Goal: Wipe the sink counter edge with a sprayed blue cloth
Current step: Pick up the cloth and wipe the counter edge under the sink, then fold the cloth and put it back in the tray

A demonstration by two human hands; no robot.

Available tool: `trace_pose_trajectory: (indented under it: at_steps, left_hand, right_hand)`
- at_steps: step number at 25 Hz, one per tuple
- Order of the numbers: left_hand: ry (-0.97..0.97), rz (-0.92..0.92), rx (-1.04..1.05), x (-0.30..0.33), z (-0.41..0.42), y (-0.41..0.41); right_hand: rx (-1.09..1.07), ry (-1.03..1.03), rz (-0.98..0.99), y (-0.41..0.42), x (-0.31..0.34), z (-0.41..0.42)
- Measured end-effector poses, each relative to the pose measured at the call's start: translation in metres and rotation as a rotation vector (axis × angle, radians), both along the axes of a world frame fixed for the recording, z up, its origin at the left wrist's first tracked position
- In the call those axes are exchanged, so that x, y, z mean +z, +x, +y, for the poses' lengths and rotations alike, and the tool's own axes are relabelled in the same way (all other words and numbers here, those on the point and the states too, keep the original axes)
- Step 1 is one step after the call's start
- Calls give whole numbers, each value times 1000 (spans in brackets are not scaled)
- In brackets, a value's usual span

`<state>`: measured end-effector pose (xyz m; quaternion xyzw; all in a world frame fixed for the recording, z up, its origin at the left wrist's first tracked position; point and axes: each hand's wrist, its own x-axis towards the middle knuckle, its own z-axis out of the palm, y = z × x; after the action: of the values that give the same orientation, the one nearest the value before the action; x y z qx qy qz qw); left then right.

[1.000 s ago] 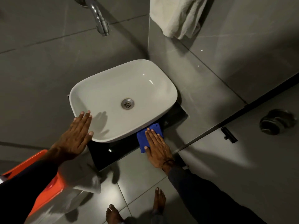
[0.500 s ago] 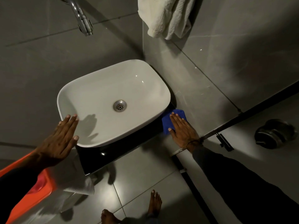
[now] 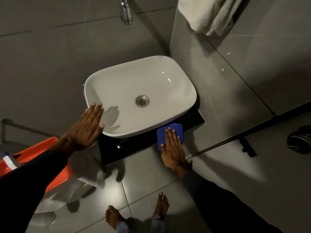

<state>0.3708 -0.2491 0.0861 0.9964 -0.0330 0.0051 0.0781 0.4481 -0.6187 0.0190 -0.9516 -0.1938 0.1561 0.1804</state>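
A white basin (image 3: 156, 78) sits on a black counter (image 3: 133, 147). On the counter's front edge, right of centre, lies a folded blue cloth (image 3: 176, 130). My right hand (image 3: 173, 148) presses flat on the cloth, fingers spread and pointing toward the basin. My left hand (image 3: 85, 130) rests flat and open on the basin's left front rim, holding nothing.
A chrome tap (image 3: 125, 12) juts out above the basin. A white towel (image 3: 212, 15) hangs top right. An orange bucket (image 3: 42, 153) with a spray bottle (image 3: 10, 163) stands at left, white cloth (image 3: 90, 174) beside it. My bare feet (image 3: 138, 211) stand on grey tiles.
My right hand has slid the blue cloth back leftward along the counter's front edge from its right end. My left hand has stayed on the basin rim. The camera has shifted.
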Motion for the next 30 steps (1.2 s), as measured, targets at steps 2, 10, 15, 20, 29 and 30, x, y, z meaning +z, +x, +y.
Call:
trace_pose_trajectory:
  at_steps: [2,10,15,20,29,30]
  left_hand:
    - [-61,16,60,-2,-7,0]
    - [-1023,180,873,-47,-35,-114]
    - [-1546,380,1045,-50,-52,-153]
    - [-1607,363,985,-40,-70,-146]
    - [-1602,364,1108,-18,-71,-163]
    - [-1603,358,1118,-14,-63,-175]
  right_hand:
    - [38,39,4,-37,-2,34]
    - [244,46,59,-146,-11,152]
    - [268,116,165,-156,-3,178]
    - [-357,386,113,-133,24,167]
    - [-559,397,708,-120,37,182]
    - [-560,429,783,-128,39,188]
